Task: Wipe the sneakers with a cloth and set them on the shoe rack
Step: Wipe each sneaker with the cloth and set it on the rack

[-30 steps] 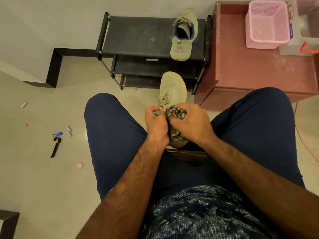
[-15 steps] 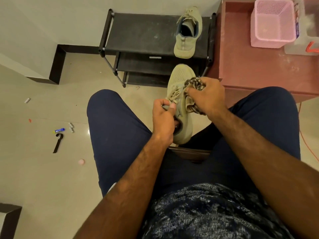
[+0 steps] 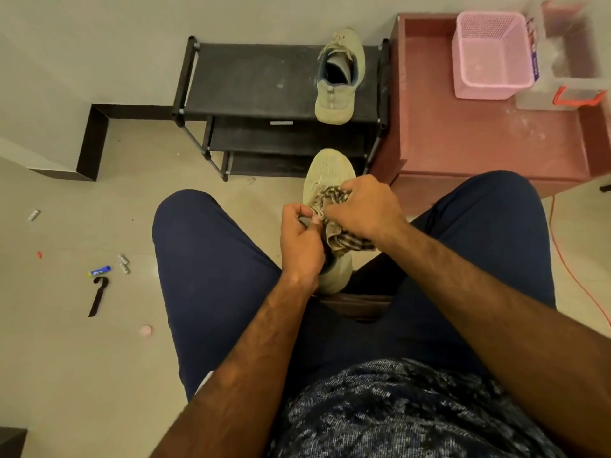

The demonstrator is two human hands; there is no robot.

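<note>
Grips the sneaker (image 3: 330,173) with the left hand (image 3: 302,241), fingers curled at the laces and collar, toe pointing far toward the rack (image 3: 251,81). Clenches the cloth (image 3: 345,241) in the right hand (image 3: 363,209) and presses it onto the lace area, with a loose tail hanging off the right side. Holds all this between the thighs, just near of the rack's low shelves; hard to tell whether the heel rests on anything. Shows the second sneaker (image 3: 337,94) already on the top shelf, at its right end, heel toward the near edge.

Looks light, easy to carry one-handed. Seems soft in the mesh upper, so likely to dent under hard rubbing; probably firmer at sole and heel. Best taken at the heel collar or with fingers inside the opening, bracing the upper from within and leaving toe and sides free for wiping. Better not lifted by the limp laces alone, for fear of swinging. Calls for a tight, bunched hold on the floppy cloth, to avoid snagging in the laces. Leaves room on the top shelf, left of the second sneaker, for setting down flat on the sole.
</note>
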